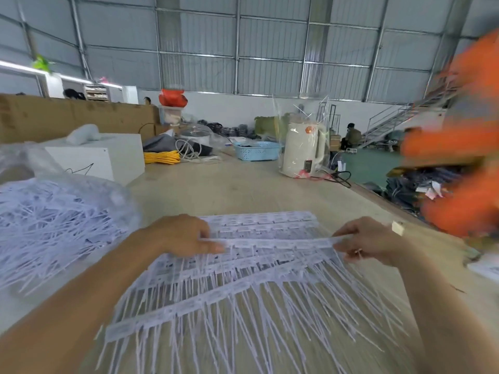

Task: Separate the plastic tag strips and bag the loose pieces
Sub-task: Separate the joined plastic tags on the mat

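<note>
both hands (186,234) pinching tag strip (278,242)

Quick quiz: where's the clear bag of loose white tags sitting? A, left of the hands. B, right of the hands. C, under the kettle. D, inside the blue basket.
A: the clear bag with loose tags lies beside the left hand, on the table's left.

Table (243,190) bears, at twelve o'clock, a blue basket (256,151); at one, a cream kettle (303,149); at eleven, yellow cable (161,157) and a white box (108,157). Blurred orange mass (464,136) at three.
</note>
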